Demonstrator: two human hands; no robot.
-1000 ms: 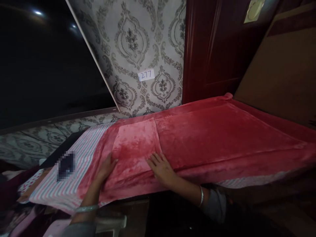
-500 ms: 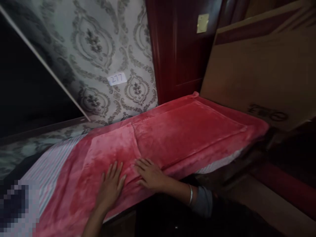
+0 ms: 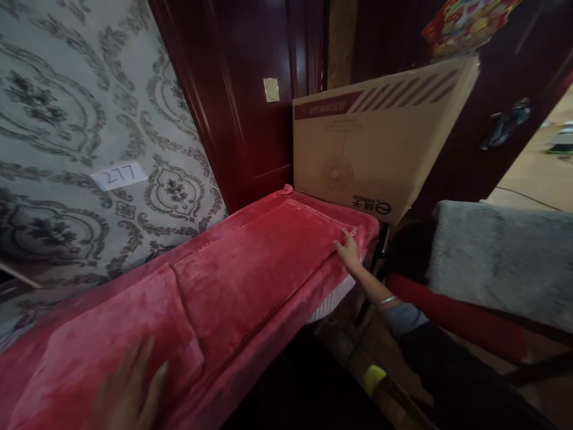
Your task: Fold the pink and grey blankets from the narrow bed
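A red plush cloth (image 3: 250, 257), folded into flat panels with raised edges, lies over a long surface. My left hand (image 3: 128, 388), blurred at the lower left, has its fingers spread over the near folded panel. At the far right corner of the cloth is my right hand (image 3: 350, 251), its thumb and forefinger apart at the folded edge. A silvery bracelet circles that wrist. Under the cloth's right edge shows a striped fabric (image 3: 333, 297).
A large cardboard box (image 3: 371, 143) stands beyond the cloth's far end, against dark red doors (image 3: 250, 83). Patterned wallpaper with a paper label (image 3: 120, 175) reading 277 borders the left. A grey fluffy cover (image 3: 501, 263) lies at right. Something yellow (image 3: 374, 377) is low down.
The view has swung right. My right hand has moved from the middle of the cloth to its far right corner. My left hand stays over the near panel.
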